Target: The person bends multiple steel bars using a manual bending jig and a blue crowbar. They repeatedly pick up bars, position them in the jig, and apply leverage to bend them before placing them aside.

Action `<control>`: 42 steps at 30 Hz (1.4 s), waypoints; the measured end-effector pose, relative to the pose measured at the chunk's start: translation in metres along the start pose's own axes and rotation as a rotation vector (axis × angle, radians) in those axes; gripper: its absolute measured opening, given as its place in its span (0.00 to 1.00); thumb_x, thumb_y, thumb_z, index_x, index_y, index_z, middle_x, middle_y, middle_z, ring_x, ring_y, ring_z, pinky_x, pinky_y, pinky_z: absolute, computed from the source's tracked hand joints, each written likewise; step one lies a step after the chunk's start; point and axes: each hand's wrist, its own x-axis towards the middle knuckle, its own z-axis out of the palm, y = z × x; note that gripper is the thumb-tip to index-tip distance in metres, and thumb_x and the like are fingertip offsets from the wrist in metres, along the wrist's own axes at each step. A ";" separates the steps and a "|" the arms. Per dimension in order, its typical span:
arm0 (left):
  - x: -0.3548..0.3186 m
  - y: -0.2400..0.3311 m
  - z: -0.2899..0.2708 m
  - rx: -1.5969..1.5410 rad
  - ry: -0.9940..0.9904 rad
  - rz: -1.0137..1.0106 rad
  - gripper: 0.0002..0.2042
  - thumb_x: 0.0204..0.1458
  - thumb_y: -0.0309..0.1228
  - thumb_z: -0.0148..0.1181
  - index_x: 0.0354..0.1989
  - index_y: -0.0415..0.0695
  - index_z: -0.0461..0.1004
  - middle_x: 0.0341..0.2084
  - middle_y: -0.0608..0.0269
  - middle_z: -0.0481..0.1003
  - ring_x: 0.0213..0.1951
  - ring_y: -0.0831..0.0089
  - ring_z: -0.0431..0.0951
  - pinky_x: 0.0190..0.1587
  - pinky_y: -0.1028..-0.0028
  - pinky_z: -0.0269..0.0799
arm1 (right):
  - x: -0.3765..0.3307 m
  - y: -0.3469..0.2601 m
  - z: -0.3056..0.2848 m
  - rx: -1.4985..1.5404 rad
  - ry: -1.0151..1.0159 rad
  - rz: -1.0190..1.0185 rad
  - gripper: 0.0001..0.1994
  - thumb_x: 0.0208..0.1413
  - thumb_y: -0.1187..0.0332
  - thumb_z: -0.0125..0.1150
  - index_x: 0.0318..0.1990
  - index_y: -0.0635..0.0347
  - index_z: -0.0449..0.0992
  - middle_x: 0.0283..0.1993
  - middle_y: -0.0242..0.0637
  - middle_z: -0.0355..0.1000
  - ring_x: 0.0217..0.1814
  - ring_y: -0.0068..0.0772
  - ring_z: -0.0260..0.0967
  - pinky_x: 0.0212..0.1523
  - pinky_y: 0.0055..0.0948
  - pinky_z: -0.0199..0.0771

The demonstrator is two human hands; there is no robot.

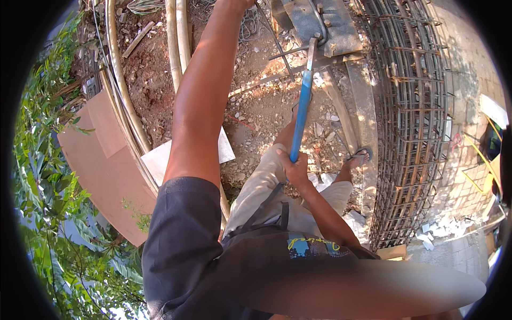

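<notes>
My right hand point(295, 168) is wrapped round the lower end of a long blue-handled bar point(302, 114), probably a rebar bending bar. Its bare metal tip point(311, 50) meets a thin steel rod point(290, 52) beside a peg-studded bending bench point(341, 26). From the pegs, a bent dark rod point(318, 18) runs up to the top edge. My left arm reaches straight forward, and only part of my left hand point(241, 2) shows at the top edge. Its fingers are cut off, next to a slanting dark rod point(274, 40).
A long rebar cage point(410, 122) stands along the right. Bamboo poles point(125, 85) and brown boards point(106, 154) lie left, beside leafy plants point(42, 186). A wooden plank point(341, 109) and rubble lie near my sandalled foot point(360, 156). Yellow strips point(482, 160) lie far right.
</notes>
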 end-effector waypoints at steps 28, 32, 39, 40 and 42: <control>-0.296 -0.124 -0.085 -0.944 0.237 -0.146 0.14 0.73 0.39 0.50 0.35 0.45 0.69 0.17 0.70 0.59 0.23 0.74 0.63 0.64 0.45 0.74 | 0.064 -0.208 -0.006 -0.424 0.854 -0.550 0.15 0.59 0.71 0.73 0.53 0.63 0.85 0.35 0.28 0.72 0.28 0.22 0.66 0.34 0.27 0.69; -0.284 -0.150 -0.088 -0.954 0.243 -0.260 0.21 0.72 0.45 0.52 0.26 0.50 0.59 0.16 0.70 0.55 0.20 0.74 0.57 0.61 0.43 0.77 | 0.078 -0.201 -0.021 -0.514 0.925 -0.715 0.09 0.57 0.73 0.73 0.46 0.61 0.87 0.32 0.30 0.73 0.29 0.23 0.67 0.35 0.29 0.70; -0.240 -0.127 -0.080 -0.836 0.187 -0.041 0.24 0.72 0.48 0.52 0.23 0.51 0.57 0.15 0.71 0.50 0.18 0.75 0.53 0.42 0.59 0.78 | 0.114 -0.232 -0.015 -0.238 0.783 -0.665 0.08 0.58 0.76 0.72 0.45 0.66 0.85 0.34 0.31 0.79 0.33 0.21 0.72 0.39 0.26 0.75; -0.231 -0.122 -0.079 -0.865 0.208 -0.044 0.24 0.72 0.47 0.51 0.23 0.51 0.57 0.15 0.71 0.49 0.18 0.74 0.52 0.41 0.60 0.77 | 0.119 -0.235 -0.011 -0.253 0.788 -0.646 0.08 0.58 0.76 0.72 0.45 0.65 0.85 0.35 0.31 0.79 0.34 0.21 0.72 0.40 0.26 0.75; -0.208 -0.115 -0.075 -0.898 0.258 -0.019 0.24 0.71 0.48 0.53 0.22 0.51 0.57 0.15 0.72 0.49 0.18 0.75 0.53 0.37 0.62 0.75 | 0.130 -0.239 -0.004 -0.299 0.764 -0.683 0.08 0.57 0.76 0.72 0.44 0.65 0.85 0.37 0.31 0.79 0.35 0.22 0.72 0.41 0.25 0.75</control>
